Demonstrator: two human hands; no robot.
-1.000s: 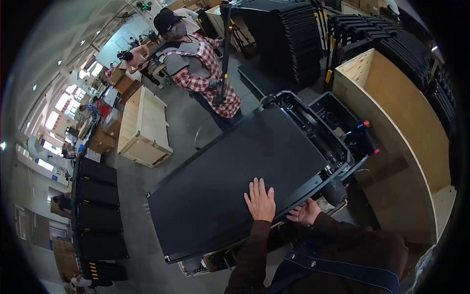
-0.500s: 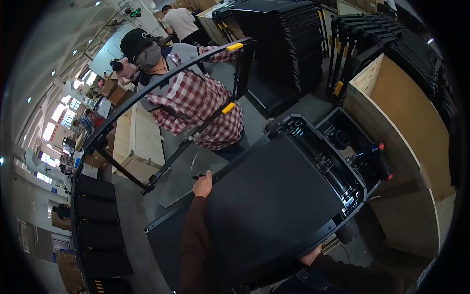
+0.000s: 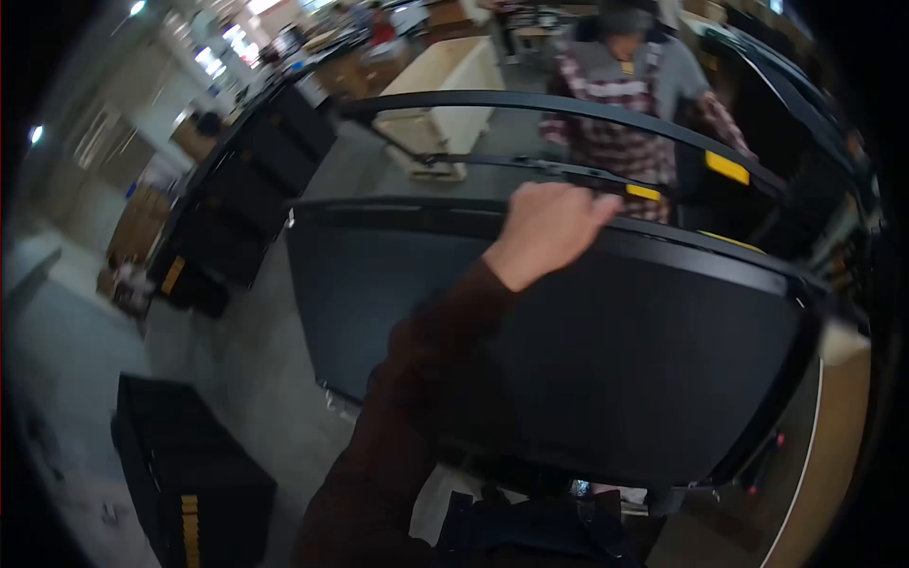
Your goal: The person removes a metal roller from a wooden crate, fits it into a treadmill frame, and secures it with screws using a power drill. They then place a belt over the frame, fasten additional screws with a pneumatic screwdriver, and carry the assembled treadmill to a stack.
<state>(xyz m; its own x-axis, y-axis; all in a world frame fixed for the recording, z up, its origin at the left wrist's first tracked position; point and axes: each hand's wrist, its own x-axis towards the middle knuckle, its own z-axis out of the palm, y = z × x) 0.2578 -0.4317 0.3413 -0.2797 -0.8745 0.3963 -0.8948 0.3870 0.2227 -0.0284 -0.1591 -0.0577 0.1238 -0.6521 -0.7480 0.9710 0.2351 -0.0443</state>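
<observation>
A black treadmill deck [image 3: 653,350] stands tilted up in front of me, its wide belt side facing me. My left hand [image 3: 554,232] is closed over the upper edge rail of the deck, around its middle. Just beyond that edge, a black tubular frame [image 3: 530,99] with yellow labels spans the view. My right hand cannot be made out; the deck's lower edge and my clothing fill the area where my right side is. The picture is somewhat blurred.
A person in a checked top [image 3: 606,114] stands beyond the frame. A wooden crate [image 3: 445,80] is behind it. Black folded units [image 3: 251,185] line the left side, and another black unit [image 3: 194,473] lies at lower left. A wooden panel [image 3: 833,445] borders the right.
The deck has gone from lying nearly flat to tilted up, and its motor end is no longer seen. My view has turned left. My right hand has dropped out of sight.
</observation>
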